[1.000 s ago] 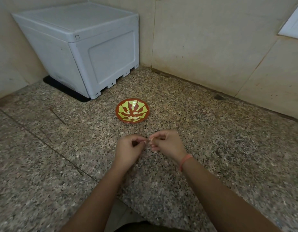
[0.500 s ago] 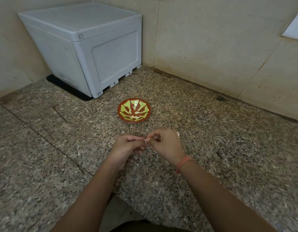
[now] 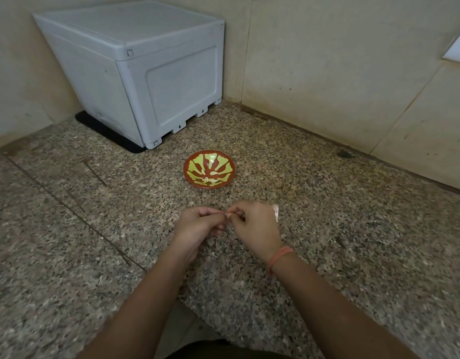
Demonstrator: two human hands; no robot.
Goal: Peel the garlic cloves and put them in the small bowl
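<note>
Granite desk (image 3: 353, 242) with a garlic clove (image 3: 228, 215) pinched between the fingertips of left hand (image 3: 200, 224) and right hand (image 3: 254, 226), both grips clenched on it. Small bowl (image 3: 225, 161) lies on the far side, slightly left of the clove; the left hand appears marginally nearer.

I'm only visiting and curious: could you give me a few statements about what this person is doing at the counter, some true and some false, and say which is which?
1. The left hand and right hand pinch a garlic clove between them. True.
2. The small bowl is plain white. False: it is red-brown with a yellow-green pattern.
3. The band is on the left wrist. False: it is on the right wrist.
4. A grey box stands in the corner, beyond the bowl. True.
5. The left hand holds the bowl. False: the bowl stands on the counter, apart from both hands.
</note>
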